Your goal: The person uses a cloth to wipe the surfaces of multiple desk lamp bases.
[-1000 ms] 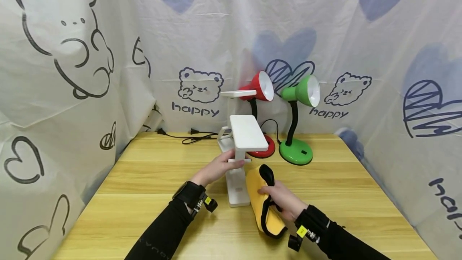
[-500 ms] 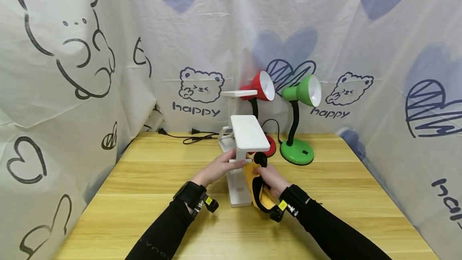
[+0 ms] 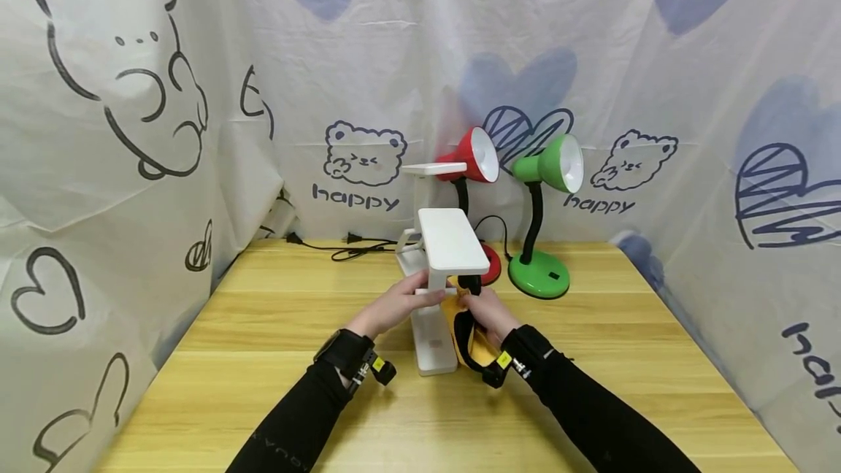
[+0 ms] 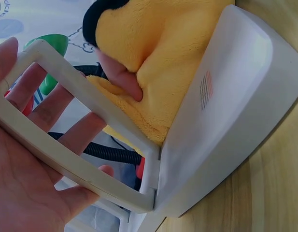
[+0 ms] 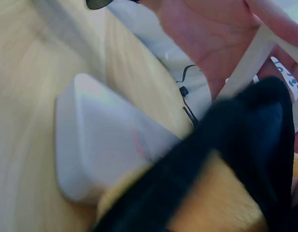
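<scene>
A white desk lamp [image 3: 452, 239] with a flat head and an open-frame stem stands upright on the table. My left hand [image 3: 394, 306] grips its stem, the fingers behind the frame and the thumb in front, as the left wrist view shows. A yellow cloth with black trim [image 4: 177, 53] lies against the lamp's white base [image 4: 221, 92]. My right hand [image 3: 488, 312] holds that cloth bunched and presses it to the right side of the base and stem. Most of the right fingers are hidden by the cloth.
Behind stands a second white lamp [image 3: 434, 168]. A red lamp [image 3: 478, 155] and a green lamp [image 3: 539, 276] are at the back right. Black cords with plugs [image 3: 355, 248] lie along the rear table edge. Printed curtains [image 3: 368, 79] hang around the table.
My right hand has moved left and up with the cloth, from beside the lamp to against its base and stem. My left hand has kept its place on the stem.
</scene>
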Demonstrator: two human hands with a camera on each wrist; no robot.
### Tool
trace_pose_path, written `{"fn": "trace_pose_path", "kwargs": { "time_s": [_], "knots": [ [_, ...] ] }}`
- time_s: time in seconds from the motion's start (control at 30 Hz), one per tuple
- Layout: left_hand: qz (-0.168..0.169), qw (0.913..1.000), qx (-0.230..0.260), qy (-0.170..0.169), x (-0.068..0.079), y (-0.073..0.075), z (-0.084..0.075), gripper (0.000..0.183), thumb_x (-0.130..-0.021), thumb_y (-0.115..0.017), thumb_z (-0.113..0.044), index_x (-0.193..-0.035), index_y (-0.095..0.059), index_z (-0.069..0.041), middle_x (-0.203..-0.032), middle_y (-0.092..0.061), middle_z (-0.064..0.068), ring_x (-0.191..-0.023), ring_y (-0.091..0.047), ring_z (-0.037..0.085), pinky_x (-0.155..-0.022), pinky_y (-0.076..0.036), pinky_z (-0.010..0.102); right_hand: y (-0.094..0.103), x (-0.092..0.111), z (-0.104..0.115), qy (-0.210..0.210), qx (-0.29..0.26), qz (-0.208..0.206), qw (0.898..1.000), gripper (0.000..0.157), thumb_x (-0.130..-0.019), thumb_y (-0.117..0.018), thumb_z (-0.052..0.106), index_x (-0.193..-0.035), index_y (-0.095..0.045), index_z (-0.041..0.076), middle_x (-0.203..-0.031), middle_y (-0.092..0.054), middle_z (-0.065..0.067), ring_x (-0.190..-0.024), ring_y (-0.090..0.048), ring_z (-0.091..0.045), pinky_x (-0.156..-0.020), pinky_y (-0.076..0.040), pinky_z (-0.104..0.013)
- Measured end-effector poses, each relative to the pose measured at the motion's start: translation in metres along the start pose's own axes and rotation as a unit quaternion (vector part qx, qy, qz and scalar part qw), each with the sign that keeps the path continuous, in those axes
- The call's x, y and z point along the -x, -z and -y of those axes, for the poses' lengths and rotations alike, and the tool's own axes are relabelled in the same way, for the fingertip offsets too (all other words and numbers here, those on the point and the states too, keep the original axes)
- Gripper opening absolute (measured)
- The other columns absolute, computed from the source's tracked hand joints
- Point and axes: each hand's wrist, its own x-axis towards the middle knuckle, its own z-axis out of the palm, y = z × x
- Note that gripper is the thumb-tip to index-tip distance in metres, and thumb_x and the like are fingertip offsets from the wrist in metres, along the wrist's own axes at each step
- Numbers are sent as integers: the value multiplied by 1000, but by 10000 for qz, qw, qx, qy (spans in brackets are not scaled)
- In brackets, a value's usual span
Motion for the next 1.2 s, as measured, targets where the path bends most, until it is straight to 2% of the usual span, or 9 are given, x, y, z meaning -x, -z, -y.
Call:
{"fn": "trace_pose_path", "kwargs": {
  "time_s": [0.17,0.27,0.47,0.63,0.77,0.9,0.97,1.1,1.2],
  "knots": [
    [-64,10000,-45,26,0,-2,-1,51,-95,-56,-48,-142,-39,-45,-148,-43,-11,-137,-38,16,-110,-31,51,9,18,-9,72,307,398,9987,33,-83,-62,12,-113,-58,-1,-102,-62,-12,-84,-60,-21,-70,-49,-29],
    [-123,9999,-97,33,0,-3,-1,51,-95,-56,-49,-143,-39,-45,-147,-42,-16,-138,-37,16,-110,-31,50,16,35,-12,98,399,731,9965,30,-84,-64,15,-109,-57,-1,-96,-61,-11,-80,-61,-20,-67,-50,-30],
    [-127,9998,-136,27,0,-2,1,52,-95,-56,-49,-143,-39,-42,-150,-40,-11,-137,-38,18,-110,-31,51,30,70,-19,152,550,1516,9868,19,-87,-63,17,-92,-60,-1,-80,-65,-6,-69,-64,-15,-61,-52,-27],
    [-124,9998,-117,57,1,1,3,54,-95,-56,-48,-145,-37,-40,-151,-39,-8,-137,-38,21,-110,-31,52,32,79,-25,176,305,1824,9826,16,-89,-61,16,-86,-59,0,-77,-65,-5,-68,-64,-13,-61,-52,-26],
    [-95,9999,-80,88,3,2,4,51,-95,-56,-47,-143,-41,-38,-147,-43,-10,-135,-41,20,-109,-32,50,29,72,-28,-29,-175,1636,9864,20,-89,-60,18,-96,-54,0,-84,-66,-6,-73,-66,-15,-62,-53,-27],
    [-35,9999,-94,96,5,3,3,47,-95,-56,-46,-140,-44,-39,-143,-47,-12,-133,-43,17,-109,-32,49,22,54,-27,-154,-509,1329,9897,28,-91,-58,19,-109,-52,-2,-95,-68,-8,-81,-68,-15,-66,-54,-26],
    [36,9999,-97,96,7,2,2,45,-95,-56,-46,-138,-46,-39,-143,-48,-8,-133,-43,16,-110,-32,49,19,45,-26,-214,-556,1070,9925,25,-91,-58,20,-105,-54,0,-90,-68,-6,-77,-67,-13,-63,-52,-25],
    [244,9996,-120,35,13,-2,-1,45,-96,-55,-47,-139,-47,-36,-140,-52,-7,-131,-45,16,-107,-35,48,14,25,-22,-379,-510,536,9965,20,-89,-61,25,-89,-56,5,-66,-60,3,-54,-55,-7,-48,-39,-22],
    [378,9992,-87,-57,15,-5,-1,46,-97,-53,-47,-141,-46,-36,-136,-54,-11,-129,-46,15,-104,-38,47,13,10,-17,-295,-425,414,9978,20,-90,-61,26,-97,-59,7,-70,-59,2,-57,-54,-9,-51,-39,-24]
  ]
}}
